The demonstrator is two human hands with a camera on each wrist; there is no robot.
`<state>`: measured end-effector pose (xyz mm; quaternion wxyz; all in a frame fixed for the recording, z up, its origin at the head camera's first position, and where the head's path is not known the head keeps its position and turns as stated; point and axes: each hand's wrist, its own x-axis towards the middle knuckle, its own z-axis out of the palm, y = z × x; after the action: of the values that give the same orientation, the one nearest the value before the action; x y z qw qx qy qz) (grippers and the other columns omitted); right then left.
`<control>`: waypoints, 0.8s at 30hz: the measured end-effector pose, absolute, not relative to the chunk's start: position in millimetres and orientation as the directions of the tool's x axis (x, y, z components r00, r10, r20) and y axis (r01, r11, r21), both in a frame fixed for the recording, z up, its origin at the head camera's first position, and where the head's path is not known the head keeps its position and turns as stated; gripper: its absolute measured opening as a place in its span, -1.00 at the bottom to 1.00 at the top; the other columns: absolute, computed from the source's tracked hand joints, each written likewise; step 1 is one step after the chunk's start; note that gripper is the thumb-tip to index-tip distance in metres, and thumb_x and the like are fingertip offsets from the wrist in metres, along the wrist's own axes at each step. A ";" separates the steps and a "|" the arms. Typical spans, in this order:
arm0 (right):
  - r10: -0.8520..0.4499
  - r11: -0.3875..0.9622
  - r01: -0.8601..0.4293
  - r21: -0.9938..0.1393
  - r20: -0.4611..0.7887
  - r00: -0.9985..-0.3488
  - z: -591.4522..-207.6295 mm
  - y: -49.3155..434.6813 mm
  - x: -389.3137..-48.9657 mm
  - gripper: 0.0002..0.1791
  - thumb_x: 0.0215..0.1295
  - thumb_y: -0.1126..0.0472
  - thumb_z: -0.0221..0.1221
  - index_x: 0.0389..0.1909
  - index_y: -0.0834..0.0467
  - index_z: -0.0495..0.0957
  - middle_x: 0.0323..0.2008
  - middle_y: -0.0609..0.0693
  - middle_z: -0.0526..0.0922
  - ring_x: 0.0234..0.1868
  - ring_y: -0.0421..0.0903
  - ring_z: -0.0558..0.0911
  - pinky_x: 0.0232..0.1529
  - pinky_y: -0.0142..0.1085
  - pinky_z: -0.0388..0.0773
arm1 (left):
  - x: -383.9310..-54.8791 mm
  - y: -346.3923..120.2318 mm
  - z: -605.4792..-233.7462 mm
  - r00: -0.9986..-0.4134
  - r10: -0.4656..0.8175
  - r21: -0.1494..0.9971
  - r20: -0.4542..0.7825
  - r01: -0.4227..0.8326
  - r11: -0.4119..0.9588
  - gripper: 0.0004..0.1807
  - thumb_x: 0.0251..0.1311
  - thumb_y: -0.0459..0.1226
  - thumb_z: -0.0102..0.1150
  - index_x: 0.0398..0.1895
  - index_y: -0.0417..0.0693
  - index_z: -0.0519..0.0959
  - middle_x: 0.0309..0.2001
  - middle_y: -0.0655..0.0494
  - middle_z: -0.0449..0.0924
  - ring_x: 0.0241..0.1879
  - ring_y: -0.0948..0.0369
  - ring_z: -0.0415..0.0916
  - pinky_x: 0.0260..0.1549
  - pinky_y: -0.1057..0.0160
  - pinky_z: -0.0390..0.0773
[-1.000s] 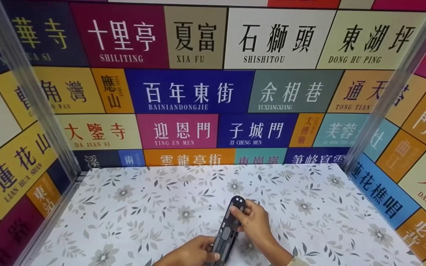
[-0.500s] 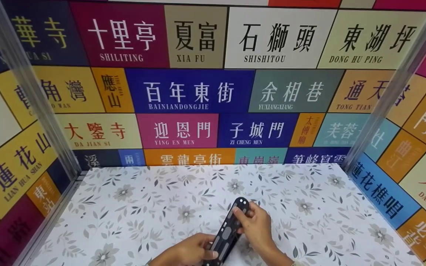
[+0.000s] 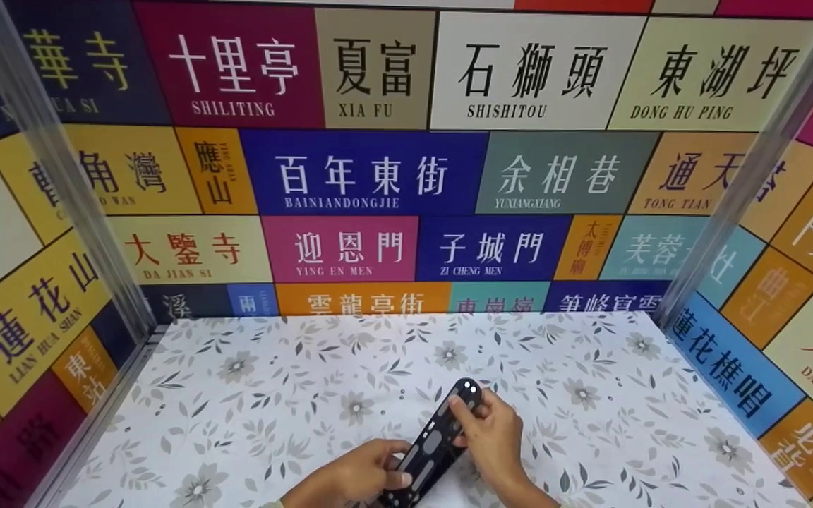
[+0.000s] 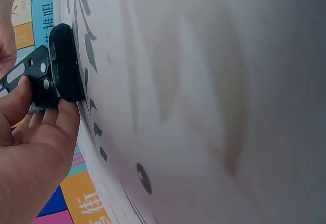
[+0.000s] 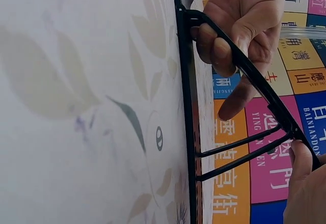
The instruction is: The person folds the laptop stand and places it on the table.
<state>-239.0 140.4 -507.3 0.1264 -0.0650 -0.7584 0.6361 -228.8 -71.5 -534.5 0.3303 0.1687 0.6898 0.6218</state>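
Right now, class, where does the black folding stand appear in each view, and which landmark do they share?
Head: black folding stand, bottom, near the middle.
Left wrist: stand by left edge, mainly upper half.
Right wrist: stand in right half, top to bottom.
Shared landmark: floral tabletop.

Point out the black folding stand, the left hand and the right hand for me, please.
Black folding stand (image 3: 433, 443): head view, on the grey oval near its middle.
Left hand (image 3: 363, 471): head view, on the middle of the hand.
Right hand (image 3: 495, 434): head view, on the middle of the hand.
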 end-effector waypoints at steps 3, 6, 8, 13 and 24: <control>0.269 0.181 -0.052 -0.982 0.100 -0.958 -507.5 140.3 -238.2 -0.70 0.03 -0.04 0.34 -0.39 0.08 0.56 -0.54 0.02 0.69 -0.69 0.01 0.62 -0.64 -0.20 0.58 | -230.6 -72.7 -534.5 -0.726 0.645 0.971 -0.237 -0.155 0.183 -0.74 0.17 -0.39 0.11 -0.05 -0.07 0.51 -0.34 -0.06 0.65 -0.37 0.13 0.63 -0.34 0.15 0.62; 0.281 0.175 -0.040 -0.984 0.089 -0.955 -507.8 139.9 -237.1 -0.70 0.04 -0.03 0.34 -0.35 0.08 0.56 -0.52 0.02 0.69 -0.66 0.00 0.63 -0.63 -0.21 0.59 | -233.6 -75.0 -534.3 -0.720 0.655 0.971 -0.230 -0.121 0.207 -0.74 0.17 -0.38 0.12 -0.05 -0.05 0.52 -0.33 -0.05 0.65 -0.36 0.13 0.63 -0.32 0.16 0.62; 0.292 0.182 -0.039 -0.982 0.092 -0.952 -508.4 139.8 -236.4 -0.70 0.05 -0.03 0.33 -0.34 0.08 0.56 -0.52 0.02 0.69 -0.66 -0.01 0.64 -0.63 -0.22 0.59 | -235.9 -76.6 -534.7 -0.716 0.665 0.971 -0.210 -0.076 0.225 -0.74 0.17 -0.37 0.12 -0.05 -0.03 0.52 -0.33 -0.04 0.66 -0.36 0.14 0.63 -0.31 0.17 0.61; 0.305 0.218 -0.054 -0.975 0.120 -0.945 -509.2 140.1 -233.4 -0.71 0.08 -0.06 0.31 -0.36 0.06 0.54 -0.57 -0.01 0.68 -0.72 -0.02 0.63 -0.66 -0.23 0.58 | -241.0 -81.2 -535.9 -0.702 0.701 0.969 -0.127 0.062 0.238 -0.72 0.18 -0.35 0.12 -0.03 0.01 0.54 -0.31 0.01 0.67 -0.35 0.18 0.62 -0.30 0.22 0.61; 0.329 0.170 -0.019 -0.985 0.075 -0.941 -508.8 137.9 -229.4 -0.72 0.11 0.00 0.30 -0.37 0.11 0.50 -0.50 0.06 0.69 -0.66 -0.01 0.66 -0.62 -0.24 0.60 | -251.1 -87.0 -537.4 -0.660 0.743 0.983 -0.116 0.031 0.180 -0.63 0.16 -0.40 0.11 0.05 -0.03 0.53 -0.26 -0.05 0.65 -0.30 0.16 0.61 -0.24 0.22 0.60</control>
<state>-229.4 137.9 -508.8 0.1368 -0.1032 -0.7525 0.6359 -251.1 -87.0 -537.4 0.3078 0.2747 0.7039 0.5782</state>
